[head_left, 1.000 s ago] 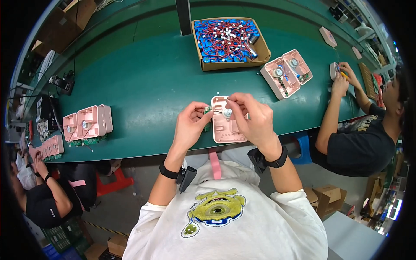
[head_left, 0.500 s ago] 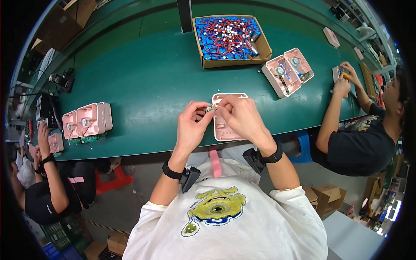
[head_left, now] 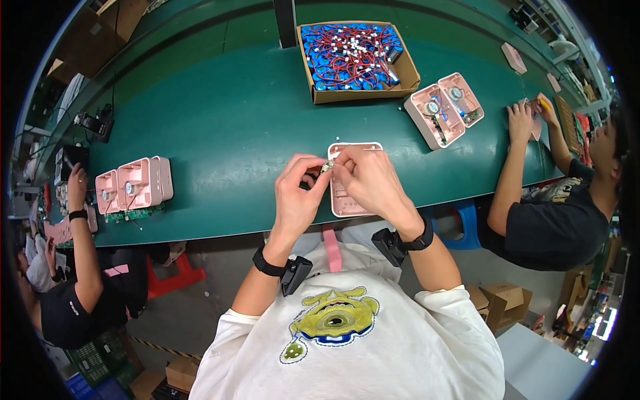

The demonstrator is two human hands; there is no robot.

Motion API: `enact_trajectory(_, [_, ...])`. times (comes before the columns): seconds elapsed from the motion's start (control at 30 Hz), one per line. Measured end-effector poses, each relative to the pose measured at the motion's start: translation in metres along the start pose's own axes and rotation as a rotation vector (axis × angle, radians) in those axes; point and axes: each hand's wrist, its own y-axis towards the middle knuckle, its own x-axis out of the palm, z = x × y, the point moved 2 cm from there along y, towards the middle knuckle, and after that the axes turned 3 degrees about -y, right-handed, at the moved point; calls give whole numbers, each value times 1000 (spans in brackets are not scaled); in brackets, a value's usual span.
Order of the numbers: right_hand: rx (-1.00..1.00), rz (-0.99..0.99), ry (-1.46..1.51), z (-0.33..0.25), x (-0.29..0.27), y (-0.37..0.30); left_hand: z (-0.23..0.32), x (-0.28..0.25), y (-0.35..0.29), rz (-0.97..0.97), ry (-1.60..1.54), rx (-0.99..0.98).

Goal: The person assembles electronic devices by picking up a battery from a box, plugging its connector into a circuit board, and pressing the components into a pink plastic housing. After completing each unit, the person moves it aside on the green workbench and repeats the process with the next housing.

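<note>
Between my two hands, at the table's near edge, is a small circuit board [head_left: 327, 167], mostly covered by fingers. My left hand [head_left: 297, 191] pinches it between thumb and forefinger, the other fingers curled. From the other side my right hand [head_left: 371, 177] closes thumb and fingertips at the board's end; what exactly they grip there is too small to make out. Beneath my right hand lies an open pink plastic housing half [head_left: 342, 205], its inside facing up and its upper middle hidden by that hand.
A cardboard box [head_left: 363, 95] of blue batteries with red leads stands at the back. Opened pink housings with speakers lie at the right [head_left: 425, 119] and left [head_left: 143, 183], the left ones over green circuit boards [head_left: 137, 215]. Co-workers sit on both sides, the right one holding a yellow-handled tool [head_left: 545, 105].
My hands stay nearly in place, and the small board has turned a little between my fingers. The right co-worker's hands have shifted; the left co-worker's hand reaches farther up.
</note>
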Motion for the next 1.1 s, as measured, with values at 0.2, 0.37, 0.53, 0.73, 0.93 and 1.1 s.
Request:
enact_trajectory(0.2, [-42, 47, -51, -4, 3, -2, -6, -4, 0, -27, -3, -3])
enact_trajectory(0.37, [-43, 56, -39, -4, 4, -2, -9, -4, 1, -60, -41, -11])
enact_trajectory(0.53, [-1, 38, -84, -3, 3, 0, -6, -2, 5, -96, 1, 11])
enact_trajectory(0.73, [-107, -120, -118, -13, -28, 10, -37, -3, 3, -74, -185, -47])
enact_trajectory(0.93, [-119, 192, -299, 22, -88, 67, -28, 3, 0, -84, -200, -114])
enact_trajectory(1.1, [-174, 284, -449, 35, -71, 108, -33, 2, -2, -139, -90, -121])
